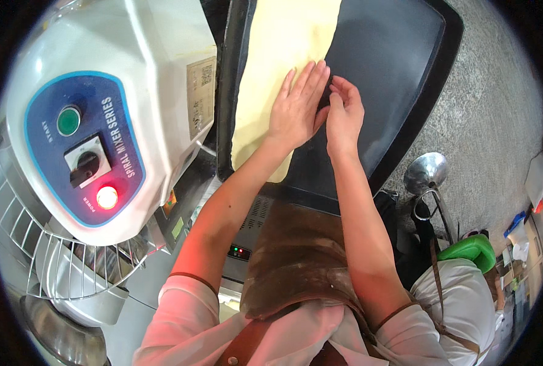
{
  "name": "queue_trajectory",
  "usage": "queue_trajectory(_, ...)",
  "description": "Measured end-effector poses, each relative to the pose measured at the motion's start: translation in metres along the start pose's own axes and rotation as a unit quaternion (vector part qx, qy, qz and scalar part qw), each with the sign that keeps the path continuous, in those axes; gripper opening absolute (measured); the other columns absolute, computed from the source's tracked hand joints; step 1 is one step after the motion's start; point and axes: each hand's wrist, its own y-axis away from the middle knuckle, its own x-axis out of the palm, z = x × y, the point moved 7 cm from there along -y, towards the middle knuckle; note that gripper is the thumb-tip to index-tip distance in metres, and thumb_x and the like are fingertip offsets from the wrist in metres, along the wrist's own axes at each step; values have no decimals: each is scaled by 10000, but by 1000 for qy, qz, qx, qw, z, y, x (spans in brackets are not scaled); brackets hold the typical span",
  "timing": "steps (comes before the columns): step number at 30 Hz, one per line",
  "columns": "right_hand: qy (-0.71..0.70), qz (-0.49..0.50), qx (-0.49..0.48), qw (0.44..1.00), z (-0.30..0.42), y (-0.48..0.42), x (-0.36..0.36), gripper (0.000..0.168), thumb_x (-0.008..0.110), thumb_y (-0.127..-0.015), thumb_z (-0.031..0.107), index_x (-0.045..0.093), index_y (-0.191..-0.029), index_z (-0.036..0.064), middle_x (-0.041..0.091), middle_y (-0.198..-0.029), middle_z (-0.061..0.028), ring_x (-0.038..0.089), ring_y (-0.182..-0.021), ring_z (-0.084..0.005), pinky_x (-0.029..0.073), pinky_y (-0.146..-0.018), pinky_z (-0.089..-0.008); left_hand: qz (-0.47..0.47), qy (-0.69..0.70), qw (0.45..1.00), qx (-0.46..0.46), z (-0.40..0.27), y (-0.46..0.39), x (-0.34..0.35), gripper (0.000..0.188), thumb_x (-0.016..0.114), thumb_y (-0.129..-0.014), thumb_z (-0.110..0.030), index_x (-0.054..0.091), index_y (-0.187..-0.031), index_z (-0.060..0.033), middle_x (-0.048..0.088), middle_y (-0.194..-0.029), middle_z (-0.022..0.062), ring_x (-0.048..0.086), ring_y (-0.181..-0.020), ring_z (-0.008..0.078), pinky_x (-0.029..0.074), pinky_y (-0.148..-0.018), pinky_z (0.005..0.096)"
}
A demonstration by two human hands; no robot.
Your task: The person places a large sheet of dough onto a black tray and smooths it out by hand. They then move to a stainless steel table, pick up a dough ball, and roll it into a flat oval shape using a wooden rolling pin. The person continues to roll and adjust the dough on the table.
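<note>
A long flat sheet of pale yellow dough (264, 87) lies lengthwise along the left side of a black tray (381, 50). My left hand (299, 103) rests flat on the dough near its right edge, palm down and fingers spread slightly. Just to the right, my right hand (346, 110) is over the bare part of the tray beside the dough, its fingers loosely curled with nothing seen in them. The thumb side of my left hand is close to the right hand; whether they touch cannot be told.
A white spiral mixer (175, 45) with a lit red power lamp and a wire guard (60, 270) stands at left. A metal bowl (65, 334) is below it. At right, a person in a white shirt (454, 293) and green cap is near a metal ladle-like utensil (429, 171).
</note>
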Motion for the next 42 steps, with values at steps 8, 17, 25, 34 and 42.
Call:
queue_trajectory(8,-31,57,68,996,-13,25,-6,340,448,-988,3,564,-1299,-69,635,-1257,-189,611,-1186,-253,451,-1057,-343,-101,150,979,-98,13,34,-22,667,623,-920,-131,352,-1505,40,321,-1574,258,287,-1484,390,227,-1227,479)
queue_trajectory(17,-65,67,196,976,-29,64,23,482,494,-958,86,448,-1415,-58,519,-1413,-191,524,-1281,-256,391,-1089,-342,-105,143,911,-372,92,95,-18,486,606,-935,-134,464,-1349,78,526,-1290,271,492,-1223,420,378,-1080,483)
queue_trajectory(25,-8,48,156,987,-39,49,39,199,596,-863,103,675,-940,-62,646,-834,-68,572,-786,-129,468,-726,-299,-119,141,945,-270,100,85,-21,251,644,-884,-131,603,-1042,60,628,-1108,258,605,-1047,372,470,-946,447)
queue_trajectory(34,-222,125,239,937,-20,68,60,207,569,-936,141,681,-980,-27,651,-926,-39,554,-827,-142,417,-745,-295,4,635,677,-373,122,102,15,260,599,-1028,-189,647,-1203,-3,708,-1042,41,642,-895,86,514,-794,267)
queue_trajectory(42,-53,97,189,976,-24,68,46,311,575,-931,143,654,-1164,-46,683,-1027,-86,608,-971,-177,458,-893,-321,3,588,732,-344,123,100,14,281,579,-1009,-156,604,-1232,14,728,-1073,101,673,-942,154,505,-856,310)
